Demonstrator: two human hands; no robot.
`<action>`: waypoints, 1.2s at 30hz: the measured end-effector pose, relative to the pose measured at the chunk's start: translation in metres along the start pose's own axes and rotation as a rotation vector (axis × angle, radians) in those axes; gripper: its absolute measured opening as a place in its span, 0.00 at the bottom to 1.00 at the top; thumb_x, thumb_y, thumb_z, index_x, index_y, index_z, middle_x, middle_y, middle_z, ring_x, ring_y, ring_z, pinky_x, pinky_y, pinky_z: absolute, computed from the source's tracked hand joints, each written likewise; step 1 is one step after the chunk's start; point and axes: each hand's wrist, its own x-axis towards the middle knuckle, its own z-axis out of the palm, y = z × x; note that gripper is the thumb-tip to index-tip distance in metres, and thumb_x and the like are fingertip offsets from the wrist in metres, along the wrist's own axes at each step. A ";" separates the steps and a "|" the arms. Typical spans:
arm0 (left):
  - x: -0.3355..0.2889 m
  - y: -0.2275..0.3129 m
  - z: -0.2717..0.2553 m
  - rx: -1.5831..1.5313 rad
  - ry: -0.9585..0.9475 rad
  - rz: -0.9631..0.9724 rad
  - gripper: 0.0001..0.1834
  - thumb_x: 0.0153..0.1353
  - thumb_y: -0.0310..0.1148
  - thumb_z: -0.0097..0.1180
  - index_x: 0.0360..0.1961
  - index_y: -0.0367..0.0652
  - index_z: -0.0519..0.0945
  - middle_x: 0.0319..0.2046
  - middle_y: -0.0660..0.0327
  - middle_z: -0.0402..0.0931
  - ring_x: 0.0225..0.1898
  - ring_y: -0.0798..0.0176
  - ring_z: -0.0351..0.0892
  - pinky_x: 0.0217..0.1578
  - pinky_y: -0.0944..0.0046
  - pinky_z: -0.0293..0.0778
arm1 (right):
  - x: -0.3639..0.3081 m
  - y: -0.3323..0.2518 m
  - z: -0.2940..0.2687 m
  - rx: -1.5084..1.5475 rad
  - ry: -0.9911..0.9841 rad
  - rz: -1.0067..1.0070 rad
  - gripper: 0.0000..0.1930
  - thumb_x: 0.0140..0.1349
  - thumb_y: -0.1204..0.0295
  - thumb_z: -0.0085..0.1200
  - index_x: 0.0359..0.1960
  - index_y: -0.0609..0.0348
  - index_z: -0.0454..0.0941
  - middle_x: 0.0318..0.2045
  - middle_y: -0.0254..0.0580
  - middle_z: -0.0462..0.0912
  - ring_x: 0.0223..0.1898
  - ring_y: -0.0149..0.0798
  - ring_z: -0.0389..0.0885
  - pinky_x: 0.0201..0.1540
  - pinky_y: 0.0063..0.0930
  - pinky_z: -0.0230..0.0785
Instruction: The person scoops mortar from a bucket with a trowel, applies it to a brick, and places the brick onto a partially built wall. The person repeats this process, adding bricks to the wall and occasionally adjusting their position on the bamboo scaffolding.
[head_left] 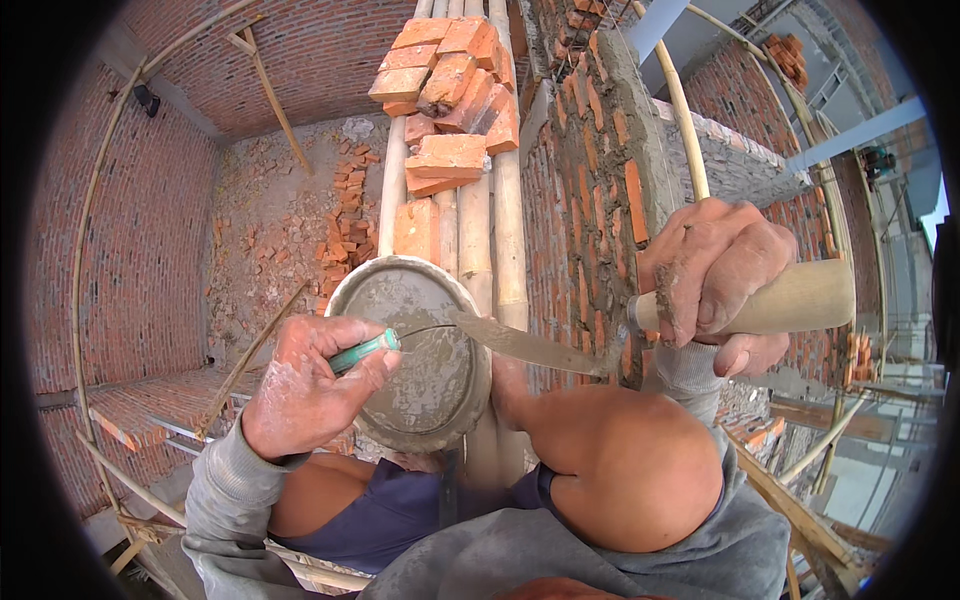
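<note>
My left hand [310, 385] is closed around a green-handled tool [365, 351] whose thin metal part reaches across a round pan of grey mortar [412, 350]. My right hand [715, 285] grips the pale wooden handle of a trowel [790, 298]. The trowel's flat blade [530, 347] points left, its tip over the pan's right rim. The pan rests on bamboo poles [495, 240] in front of my bare knees [625, 465]. Both hands are smeared with mortar.
A stack of red bricks [450, 90] lies on the bamboo scaffold beyond the pan. A half-built brick wall [600, 180] with wet mortar rises right of the poles. Far below, broken bricks litter the floor [300, 240]. Brick walls enclose the left side.
</note>
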 end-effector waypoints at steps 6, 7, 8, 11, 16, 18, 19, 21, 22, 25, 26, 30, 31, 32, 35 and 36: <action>0.017 -0.029 -0.023 -0.024 0.062 0.066 0.09 0.68 0.28 0.67 0.42 0.30 0.88 0.32 0.61 0.86 0.35 0.75 0.79 0.35 0.67 0.77 | 0.025 0.015 0.017 -0.025 -0.067 0.051 0.11 0.54 0.74 0.71 0.32 0.65 0.80 0.28 0.49 0.86 0.24 0.44 0.85 0.28 0.35 0.77; 0.021 -0.034 -0.027 -0.029 0.067 0.122 0.09 0.68 0.28 0.67 0.43 0.30 0.88 0.32 0.61 0.86 0.35 0.75 0.79 0.36 0.67 0.77 | 0.032 0.016 0.022 -0.024 -0.071 0.064 0.11 0.54 0.74 0.71 0.32 0.65 0.80 0.28 0.49 0.86 0.24 0.44 0.85 0.29 0.35 0.78; 0.025 -0.041 -0.028 -0.014 0.073 0.149 0.09 0.68 0.28 0.67 0.43 0.31 0.88 0.31 0.61 0.86 0.34 0.75 0.79 0.36 0.66 0.77 | 0.040 0.013 0.024 -0.019 -0.083 0.081 0.10 0.54 0.75 0.70 0.32 0.65 0.80 0.29 0.48 0.87 0.25 0.44 0.85 0.30 0.35 0.78; 0.048 -0.064 -0.044 0.025 0.094 0.209 0.11 0.69 0.30 0.66 0.46 0.32 0.88 0.34 0.62 0.86 0.36 0.73 0.81 0.38 0.65 0.79 | 0.073 0.003 0.030 -0.010 -0.131 0.164 0.08 0.55 0.77 0.68 0.32 0.65 0.80 0.30 0.48 0.87 0.27 0.44 0.86 0.32 0.36 0.79; 0.081 -0.128 -0.068 -0.062 0.141 0.167 0.20 0.70 0.30 0.65 0.61 0.35 0.83 0.46 0.61 0.84 0.45 0.69 0.84 0.45 0.63 0.82 | 0.073 0.088 0.071 -0.114 -0.414 0.648 0.09 0.52 0.80 0.66 0.35 0.66 0.81 0.34 0.47 0.87 0.34 0.46 0.86 0.39 0.38 0.78; 0.089 -0.160 -0.062 -0.190 0.190 0.105 0.30 0.69 0.34 0.67 0.69 0.38 0.76 0.57 0.51 0.79 0.56 0.59 0.80 0.53 0.58 0.79 | 0.043 0.132 0.092 -0.151 -0.581 0.753 0.15 0.48 0.81 0.67 0.39 0.67 0.81 0.37 0.49 0.85 0.40 0.50 0.85 0.44 0.42 0.75; 0.091 -0.174 -0.057 -0.281 0.203 0.037 0.35 0.68 0.35 0.68 0.73 0.39 0.72 0.62 0.47 0.76 0.61 0.53 0.78 0.57 0.55 0.77 | 0.027 0.147 0.098 -0.195 -0.706 0.816 0.18 0.46 0.81 0.67 0.42 0.67 0.80 0.39 0.50 0.84 0.42 0.52 0.84 0.44 0.44 0.75; 0.096 -0.196 -0.051 -0.177 0.178 -0.134 0.47 0.63 0.41 0.71 0.79 0.39 0.62 0.68 0.42 0.69 0.67 0.44 0.74 0.63 0.51 0.75 | 0.004 0.161 0.097 -0.190 -0.735 0.771 0.22 0.46 0.81 0.67 0.46 0.66 0.80 0.42 0.50 0.84 0.46 0.52 0.85 0.48 0.44 0.76; 0.095 -0.204 -0.046 -0.193 0.150 -0.210 0.47 0.63 0.42 0.71 0.78 0.37 0.63 0.68 0.41 0.69 0.67 0.43 0.74 0.64 0.51 0.74 | 0.000 0.167 0.100 -0.239 -0.794 0.805 0.23 0.46 0.81 0.67 0.48 0.66 0.80 0.44 0.51 0.84 0.48 0.53 0.85 0.50 0.44 0.76; 0.086 -0.215 -0.036 -0.365 0.136 -0.299 0.48 0.62 0.43 0.71 0.78 0.34 0.64 0.68 0.41 0.70 0.67 0.43 0.74 0.65 0.52 0.74 | 0.011 0.157 0.088 -0.199 -0.795 0.682 0.29 0.51 0.82 0.65 0.59 0.65 0.79 0.50 0.54 0.85 0.53 0.54 0.85 0.56 0.47 0.77; 0.085 -0.216 -0.035 -0.451 0.138 -0.320 0.47 0.62 0.43 0.71 0.77 0.33 0.64 0.68 0.41 0.71 0.67 0.44 0.74 0.65 0.52 0.74 | 0.021 0.151 0.077 -0.163 -0.773 0.700 0.30 0.53 0.81 0.64 0.62 0.64 0.78 0.52 0.56 0.85 0.53 0.55 0.85 0.56 0.47 0.77; 0.082 -0.212 -0.032 -0.537 0.112 -0.270 0.46 0.63 0.43 0.69 0.77 0.34 0.65 0.65 0.42 0.74 0.67 0.50 0.74 0.66 0.53 0.72 | 0.062 0.144 -0.021 -0.298 -0.752 1.010 0.30 0.65 0.77 0.62 0.71 0.62 0.73 0.55 0.60 0.86 0.47 0.53 0.90 0.51 0.46 0.81; 0.082 -0.212 -0.032 -0.545 0.116 -0.255 0.46 0.63 0.43 0.68 0.77 0.33 0.65 0.66 0.42 0.74 0.67 0.50 0.74 0.66 0.53 0.72 | 0.071 0.152 -0.058 -0.576 -0.740 0.964 0.27 0.69 0.71 0.62 0.69 0.62 0.76 0.47 0.58 0.89 0.41 0.52 0.91 0.47 0.44 0.83; 0.084 -0.211 -0.031 -0.552 0.121 -0.260 0.46 0.63 0.43 0.68 0.77 0.33 0.65 0.66 0.42 0.74 0.67 0.50 0.74 0.66 0.53 0.72 | 0.078 0.170 -0.093 -0.813 -0.591 0.952 0.24 0.64 0.67 0.59 0.60 0.66 0.82 0.41 0.60 0.89 0.43 0.53 0.90 0.50 0.46 0.79; 0.090 -0.212 -0.031 -0.589 0.125 -0.292 0.45 0.63 0.43 0.68 0.76 0.33 0.66 0.66 0.42 0.74 0.67 0.51 0.74 0.65 0.54 0.72 | 0.090 0.230 -0.199 -1.425 -0.345 0.981 0.18 0.58 0.62 0.64 0.36 0.69 0.83 0.34 0.61 0.87 0.43 0.60 0.88 0.49 0.51 0.80; 0.091 -0.213 -0.030 -0.610 0.116 -0.296 0.45 0.63 0.43 0.68 0.76 0.33 0.66 0.66 0.42 0.74 0.67 0.52 0.74 0.65 0.54 0.72 | 0.091 0.253 -0.224 -1.546 -0.375 1.023 0.21 0.57 0.59 0.66 0.40 0.67 0.82 0.40 0.60 0.87 0.48 0.59 0.87 0.52 0.51 0.78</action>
